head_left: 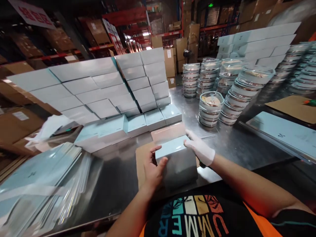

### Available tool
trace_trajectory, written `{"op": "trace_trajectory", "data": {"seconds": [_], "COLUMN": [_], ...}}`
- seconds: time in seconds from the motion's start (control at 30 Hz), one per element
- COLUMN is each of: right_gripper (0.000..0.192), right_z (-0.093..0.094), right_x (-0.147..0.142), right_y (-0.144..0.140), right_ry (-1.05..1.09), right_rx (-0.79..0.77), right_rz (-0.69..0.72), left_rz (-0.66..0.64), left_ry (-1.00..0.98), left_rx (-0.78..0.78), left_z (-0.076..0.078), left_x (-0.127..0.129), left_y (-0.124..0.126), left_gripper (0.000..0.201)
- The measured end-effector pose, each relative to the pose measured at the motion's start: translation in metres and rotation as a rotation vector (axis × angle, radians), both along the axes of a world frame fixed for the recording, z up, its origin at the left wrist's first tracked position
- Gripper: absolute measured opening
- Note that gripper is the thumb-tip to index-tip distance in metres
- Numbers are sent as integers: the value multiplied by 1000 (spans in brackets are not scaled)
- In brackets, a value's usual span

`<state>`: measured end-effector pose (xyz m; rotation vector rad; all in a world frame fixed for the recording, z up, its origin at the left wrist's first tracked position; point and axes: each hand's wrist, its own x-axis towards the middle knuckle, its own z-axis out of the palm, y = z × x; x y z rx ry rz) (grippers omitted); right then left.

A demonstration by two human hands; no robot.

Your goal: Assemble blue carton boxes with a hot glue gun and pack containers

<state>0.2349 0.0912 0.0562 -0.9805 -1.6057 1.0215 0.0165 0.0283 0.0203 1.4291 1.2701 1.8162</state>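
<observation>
Head view: a pale blue box (175, 157) sits near the table edge, close to the body, held between both hands.
Left hand (152, 169): bare, fingers curled round the box's left corner, thumb on top, apparently steadying it.
Right hand (201, 148): in a white glove, fingers laid flat over the far right edge of the lid, pressing on it rather than closing round it.
Under the box: a brown cardboard sheet (141, 157) lies flat on the steel table (232, 144), seemingly to keep the box off the metal.
Left foreground: a fanned heap of flat blue sleeves (37, 177), too blurred to count.
Middle distance: round lidded tins (211, 104) in stacks; about six stacks show clearly, more run off blurred to the right.
Behind the box: a wall of stacked blue boxes (103, 89), roughly six courses high, bricked so it stands by itself.
Far right: a second pile of blue boxes (259, 42) behind the tins.
Background: warehouse racking with brown cartons (170, 62).
</observation>
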Motion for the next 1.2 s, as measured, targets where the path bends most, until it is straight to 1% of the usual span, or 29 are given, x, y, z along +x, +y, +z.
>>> {"op": "trace_trajectory", "data": {"seconds": [0.03, 0.1, 0.17, 0.2, 0.27, 0.33, 0.37, 0.4, 0.43, 0.5, 0.57, 0.6, 0.67, 0.73, 0.8, 0.83, 0.87, 0.9, 0.93, 0.97, 1.0, 1.03, 1.07, 1.13, 1.2], "right_gripper": [40, 38, 40, 42, 54, 63, 61, 54, 44, 27, 20, 19, 19, 23, 27, 29, 35, 49, 69, 87, 95, 94, 86, 66, 52], "right_z": [3, 3, -3, -8, -17, -24, -25, -25, -24, -18, -11, -8, -4, -4, -9, -13, -18, -24, -31, -37, -42, -46, -49, -49, -45], "right_x": [-6, -11, -8, -5, 4, 13, 17, 20, 22, 23, 23, 22, 21, 21, 20, 20, 20, 20, 19, 19, 18, 18, 18, 19, 18], "right_y": [-1, -2, -1, -1, -1, -3, -5, -7, -10, -17, -22, -25, -28, -30, -31, -31, -31, -30, -29, -28, -26, -24, -21, -15, -9], "right_ry": [0, -8, 7, 9, -23, -75, -99, -119, -137, -170, -193, -196, -192, -175, -159, -158, -165, -180, -202, -229, -258, -279, -287, -243, -148], "right_rx": [5, 18, 23, 32, 98, 205, 250, 281, 299, 313, 314, 312, 319, 348, 361, 343, 302, 240, 164, 81, -1, -69, -117, -161, -160], "right_rz": [43, 60, 58, 75, 106, 126, 140, 160, 189, 255, 289, 298, 304, 317, 319, 293, 247, 193, 147, 119, 104, 96, 83, 9, -87], "left_rz": [-15, -55, -81, -73, -24, 1, -7, -32, -75, -184, -304, -351, -404, -421, -424, -410, -383, -344, -300, -257, -224, -207, -205, -226, -250], "left_ry": [10, 23, 33, 33, -9, -99, -139, -154, -128, 27, 203, 258, 284, 270, 280, 290, 291, 271, 229, 165, 90, 11, -65, -207, -348], "left_rx": [4, 6, 27, 51, 107, 153, 179, 207, 237, 277, 267, 260, 281, 321, 320, 307, 292, 275, 244, 196, 121, 20, -91, -287, -389], "left_z": [-1, -3, -6, -7, -9, -11, -10, -10, -8, -3, 4, 7, 12, 14, 14, 12, 8, 3, -3, -11, -21, -30, -39, -53, -58], "left_x": [1, 0, -3, -3, -4, -4, -5, -7, -10, -18, -26, -29, -33, -34, -34, -34, -33, -33, -33, -32, -32, -32, -32, -34, -33], "left_y": [0, 0, 1, 2, 5, 8, 9, 10, 11, 12, 13, 13, 12, 11, 10, 9, 8, 6, 5, 4, 2, 1, 0, 0, 2], "left_gripper": [65, 66, 66, 65, 63, 64, 65, 64, 60, 46, 34, 32, 29, 21, 18, 20, 24, 32, 46, 66, 88, 106, 119, 129, 131]}}
